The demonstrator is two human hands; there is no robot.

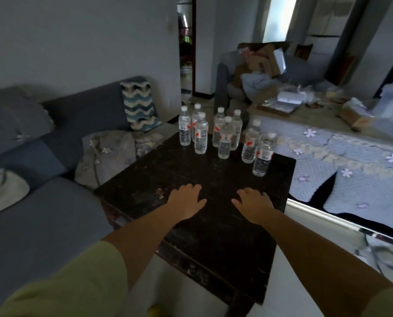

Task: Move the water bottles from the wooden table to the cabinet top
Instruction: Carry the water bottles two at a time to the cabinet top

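Note:
Several clear water bottles (pixel 224 138) with white caps and red-and-white labels stand upright in a loose cluster at the far end of the dark wooden table (pixel 168 175). The nearest bottle (pixel 263 155) stands at the right edge of the cluster. My left hand (pixel 186 200) and my right hand (pixel 255 203) hover flat over the middle of the table, palms down, fingers spread, holding nothing. Both hands are well short of the bottles. No cabinet top is clearly identifiable in view.
A grey-blue sofa (pixel 42 213) with a zigzag cushion (pixel 139 104) borders the table on the left. A floral quilted cover (pixel 351 161) lies to the right. Cardboard boxes (pixel 266 58) and clutter sit behind, near an open doorway (pixel 186 46). A power strip (pixel 378 236) and cable lie at lower right.

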